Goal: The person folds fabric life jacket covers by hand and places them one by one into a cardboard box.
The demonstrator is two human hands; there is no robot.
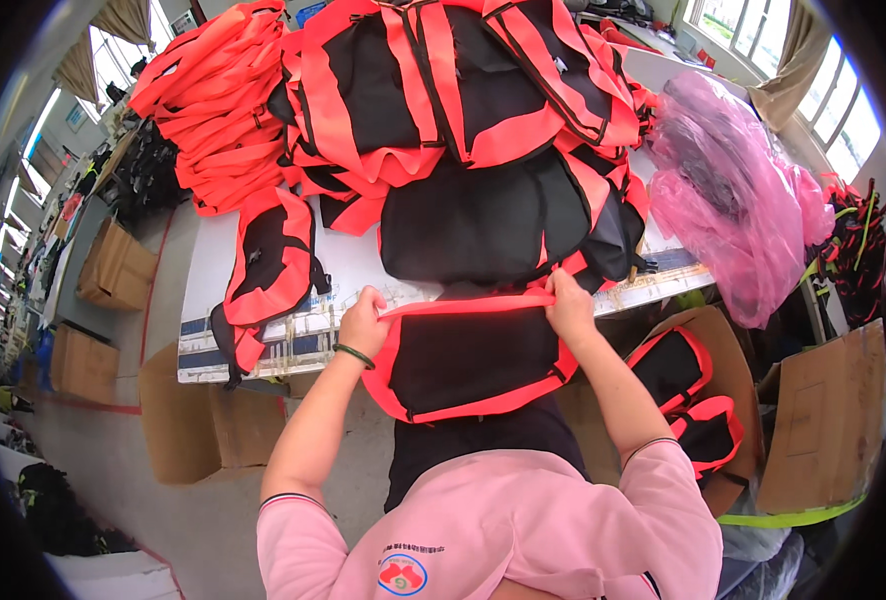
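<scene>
holding a black bag with orange trim (468, 360) by its top edge, just in front of the tabletop (363, 265) near edge, above the lap. left hand (363, 322) closed in a tight grip on the orange strap at the bag's upper left corner, a dark green band on the wrist. right hand (570, 305) pinched shut on the same strap at the upper right corner, strap stretched nearly straight between both hands. bag hanging flat, black panel facing up, orange border along the sides and bottom. lying on the white tabletop beyond: a heap of black and orange bags (463, 110), one single bag (273, 260) drooping over the near edge at the left. resting at the tabletop's right end, a bundle in pink plastic (738, 190). standing to the right of the body, a cardboard box (723, 360) with more finished bags (688, 400) inside. sitting on the floor at the left, brown cartons (113, 270).
</scene>
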